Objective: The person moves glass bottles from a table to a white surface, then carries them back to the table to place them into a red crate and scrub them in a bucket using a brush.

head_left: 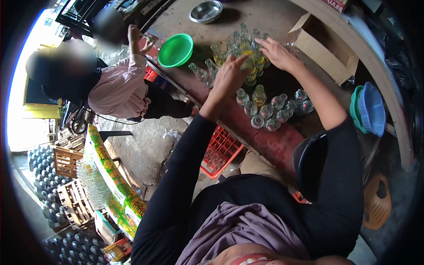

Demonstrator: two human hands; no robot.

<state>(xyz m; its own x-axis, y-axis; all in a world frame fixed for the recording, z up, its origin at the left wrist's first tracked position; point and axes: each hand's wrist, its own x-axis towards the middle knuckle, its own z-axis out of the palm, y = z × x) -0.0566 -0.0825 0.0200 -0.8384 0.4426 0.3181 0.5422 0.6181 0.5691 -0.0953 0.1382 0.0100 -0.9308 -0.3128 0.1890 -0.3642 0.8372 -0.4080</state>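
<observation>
Clear glass bottles with yellow markings (pixel 250 78) stand in a group on the reddish-brown table (pixel 282 137). My left hand (pixel 230 74) is over the near left side of this group, its fingers reaching towards the bottle necks; whether they touch one is hard to see. On the far right side, my right hand (pixel 277 53) has its fingers stretched out over the bottles. Both hands hide some of the glass. Closer to my body stands a second cluster of clear glass bottles (pixel 266 111), several with reddish marks. Two more bottles (pixel 201 74) are left of my left hand.
Farther back are a green basin (pixel 176 50) and a metal bowl (pixel 206 11). A cardboard box (pixel 324 53) and blue and green plastic baskets (pixel 371 108) are at the right. A red crate (pixel 222 150) sits below the table edge. Another person (pixel 119 86) is at the left.
</observation>
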